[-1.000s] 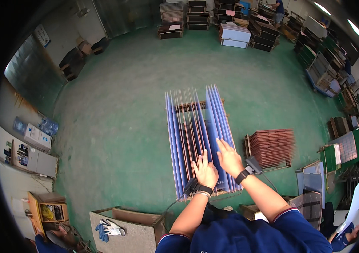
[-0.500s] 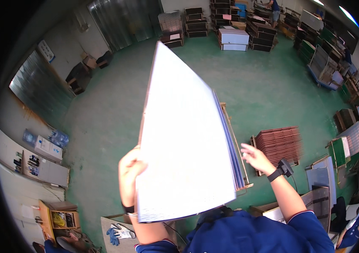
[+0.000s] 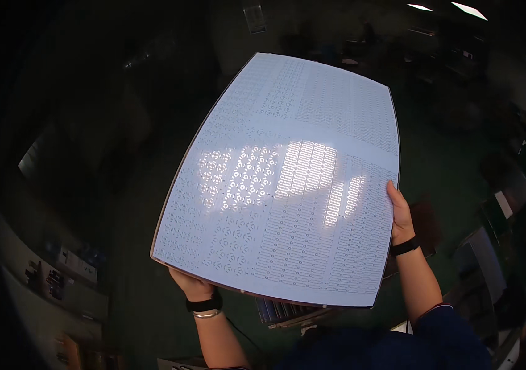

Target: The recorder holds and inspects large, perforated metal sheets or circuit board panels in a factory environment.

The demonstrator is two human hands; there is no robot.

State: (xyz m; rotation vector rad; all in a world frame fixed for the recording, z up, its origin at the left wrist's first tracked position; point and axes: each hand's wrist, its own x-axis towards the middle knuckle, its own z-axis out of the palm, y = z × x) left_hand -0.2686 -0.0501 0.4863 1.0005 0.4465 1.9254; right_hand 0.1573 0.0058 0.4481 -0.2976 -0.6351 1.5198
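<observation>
A large, thin, pale blue panel [image 3: 337, 132] fills the middle of the head view, its face covered with rows of small ring and slot patterns. Bright reflections shine across its centre. My left hand [image 3: 190, 286] is closed on the near edge toward the left corner, its fingers mostly hidden beneath. At the right edge, my right hand [image 3: 401, 216] grips the panel with the thumb along the side; its other fingers are hidden. Both hands hold the panel raised, its face turned up toward me.
Below the panel's near edge, a rack [image 3: 284, 313] of upright dark blue sheets partly shows. The surroundings look very dark. A counter [image 3: 74, 299] with small items runs along the left wall, and stacked panels [image 3: 506, 203] stand at the right.
The panel has turned from a steep tilt to face me more squarely. My right hand, free and apart before, now holds its right edge. The surroundings look much darker.
</observation>
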